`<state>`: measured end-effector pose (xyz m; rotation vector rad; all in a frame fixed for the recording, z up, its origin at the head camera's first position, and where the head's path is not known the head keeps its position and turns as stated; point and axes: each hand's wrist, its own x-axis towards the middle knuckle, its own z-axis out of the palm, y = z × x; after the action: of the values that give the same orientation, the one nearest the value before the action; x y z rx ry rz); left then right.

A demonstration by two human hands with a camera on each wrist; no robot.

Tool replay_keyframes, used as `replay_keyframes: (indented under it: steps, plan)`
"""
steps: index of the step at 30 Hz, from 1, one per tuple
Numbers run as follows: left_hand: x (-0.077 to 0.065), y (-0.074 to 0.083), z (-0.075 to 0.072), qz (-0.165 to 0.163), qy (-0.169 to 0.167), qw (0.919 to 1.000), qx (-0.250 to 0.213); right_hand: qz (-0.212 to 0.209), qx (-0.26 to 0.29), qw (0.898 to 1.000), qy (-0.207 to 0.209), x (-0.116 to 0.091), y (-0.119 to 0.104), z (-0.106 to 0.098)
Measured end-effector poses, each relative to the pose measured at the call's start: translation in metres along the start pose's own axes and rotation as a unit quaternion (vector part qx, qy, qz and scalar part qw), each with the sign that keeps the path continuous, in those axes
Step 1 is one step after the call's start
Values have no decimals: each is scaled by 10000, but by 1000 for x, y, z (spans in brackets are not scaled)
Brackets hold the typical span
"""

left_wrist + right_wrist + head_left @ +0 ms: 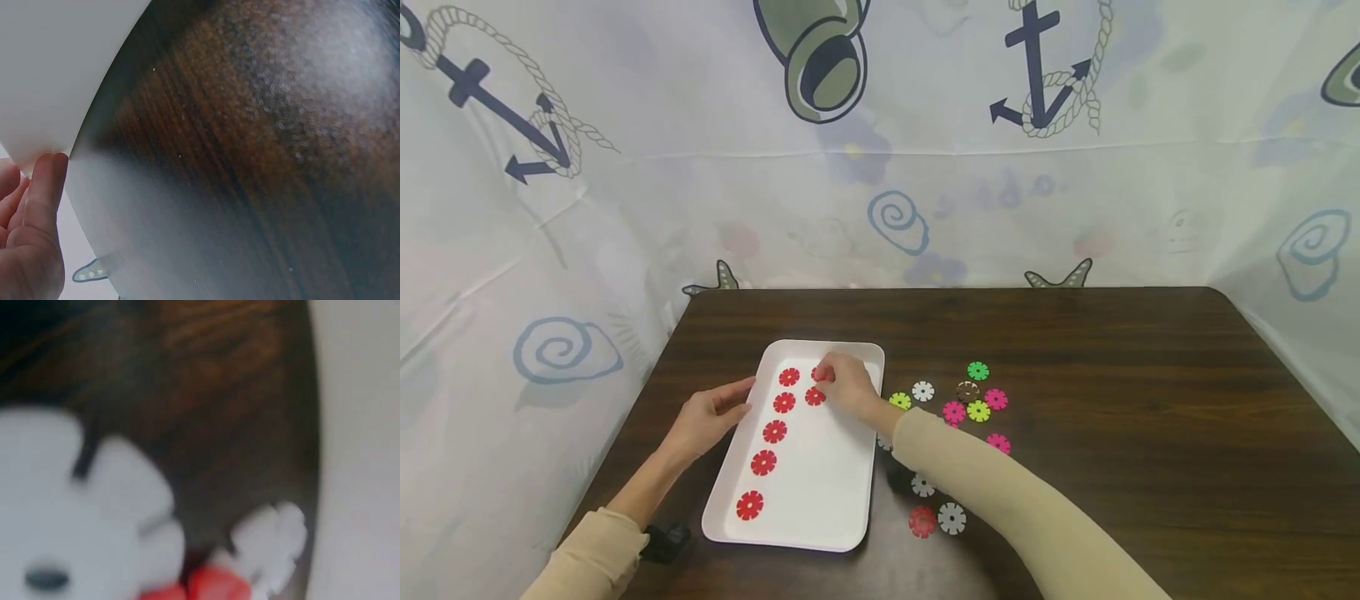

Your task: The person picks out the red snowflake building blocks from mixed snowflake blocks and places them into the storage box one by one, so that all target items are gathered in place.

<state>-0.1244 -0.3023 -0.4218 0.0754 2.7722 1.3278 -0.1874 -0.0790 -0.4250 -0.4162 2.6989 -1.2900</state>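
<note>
While right hand [847, 385] pinches red notched disc [815, 374] at far end of white tray [835, 492], left hand [700, 422] touches left rim, fingers [45, 194] loosely extended; clumsy release could skew nearer red disc [815, 397]; low right sleeve [992, 475] could drag loose discs [953, 412] across counter [1150, 417].

Tray [823, 492] plain white; red discs [775, 431] on it. Right of tray: pink, white, yellow, green discs [977, 371]. Under tray: brown wood-grain table [1150, 417]. Behind tray: white cloth [985, 200], navy anchors [1033, 67].
</note>
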Motion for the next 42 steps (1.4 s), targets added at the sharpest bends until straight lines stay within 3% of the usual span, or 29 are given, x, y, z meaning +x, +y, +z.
replay_keyframes:
  steps: [10,18,27,34,42]
  plan:
    - [-1,2,-1,-19,-6,10000,44,-54,948,9955,-30,-10,6,-34]
    - [-2,3,0,-86,-28,10000,-2,-55,1204,9927,21,-28,14,-57]
    - [-2,5,1,-79,-12,10000,22,-67,1227,9924,96,-52,34,-81]
    - [-2,4,1,2,-21,10000,90,9,995,9950,113,-64,48,-88]
    - [-2,1,2,95,78,9998,171,-148,924,9955,-161,-76,61,-94]
